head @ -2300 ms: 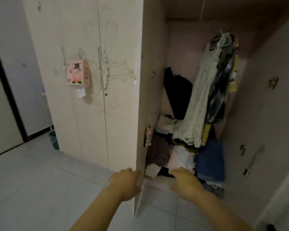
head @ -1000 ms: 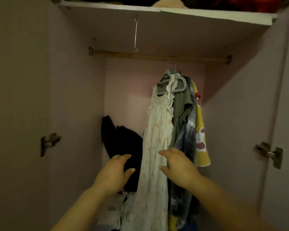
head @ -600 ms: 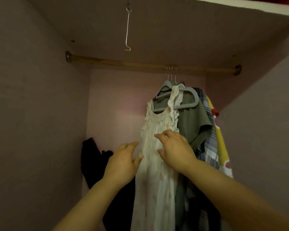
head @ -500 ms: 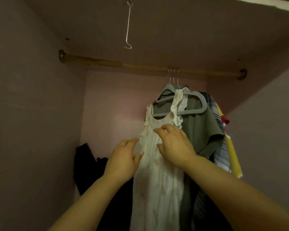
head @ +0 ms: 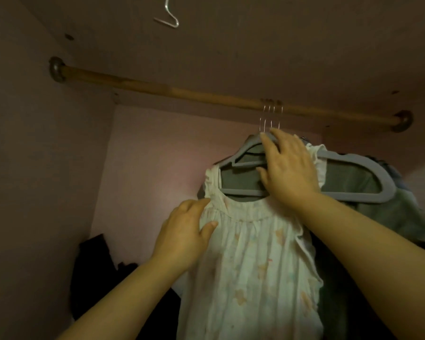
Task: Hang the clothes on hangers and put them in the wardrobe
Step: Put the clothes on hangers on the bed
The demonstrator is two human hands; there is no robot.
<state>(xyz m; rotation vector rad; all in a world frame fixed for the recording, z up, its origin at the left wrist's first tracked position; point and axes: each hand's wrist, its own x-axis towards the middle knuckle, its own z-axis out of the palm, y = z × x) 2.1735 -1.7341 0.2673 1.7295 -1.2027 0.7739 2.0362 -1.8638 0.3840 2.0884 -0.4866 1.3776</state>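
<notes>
Right hand (head: 290, 168): just below the rod (head: 182, 93), towards its right end; laid flat with straight fingers on the neck of the grey hanger (head: 368, 165), fingertips up at the wire hooks (head: 271, 119); curled round nothing.
Left hand (head: 184, 236): lower down, roughly under the rod's middle; thumb on the front of the dress (head: 255, 266), index fingertip at its shoulder edge; other fingers hidden, so pinching or merely touching: cannot tell.
Dress: white with a faint print, hanging under the rod's right half, straps up over the grey hanger.
Grey hanger: hooked over the rod near its right end, among a few wire hooks set close together.
Green-grey shirt (head: 349, 180): directly behind the dress, on the same stretch of rod.
Dark garment (head: 96, 266): well below the rod's left half, against the back wall.
Bent wire hook (head: 167, 19): above the rod's left half, hanging from the wardrobe ceiling.
</notes>
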